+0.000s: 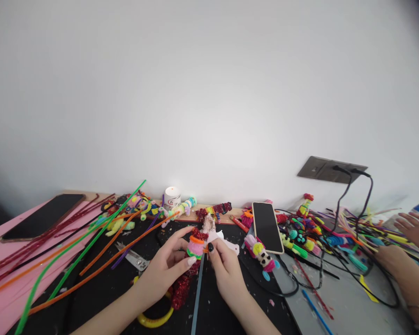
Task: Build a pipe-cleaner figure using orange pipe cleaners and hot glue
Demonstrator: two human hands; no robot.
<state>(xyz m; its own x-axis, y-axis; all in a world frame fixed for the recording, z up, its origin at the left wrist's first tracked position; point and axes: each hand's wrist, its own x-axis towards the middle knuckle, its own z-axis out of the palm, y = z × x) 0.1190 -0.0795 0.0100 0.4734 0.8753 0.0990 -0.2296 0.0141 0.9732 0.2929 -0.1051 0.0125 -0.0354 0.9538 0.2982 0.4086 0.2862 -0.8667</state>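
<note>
Centre front, my left hand (171, 261) is closed round a pipe-cleaner figure (195, 246) of dark red tinsel with orange, pink and green bands. Its long red lower part hangs below my fingers. At its right side my right hand (225, 270) is closed in a pinch; a bit of orange shows at the fingertips, but what they grip is mostly hidden. A yellow ring (155, 321) lies under my left wrist. Scissors (134, 259) rest just left of my left hand. Behind my hands is a crumpled whitish piece (225, 239).
Green pipe cleaners (80, 242) stretch across the left over a pink sheet (17, 284) with a phone (43, 217). Along the wall stand a paper cup (172, 199) and another phone (267, 227). At right, black cables (342, 204) trail past a co-worker's hands (393, 260).
</note>
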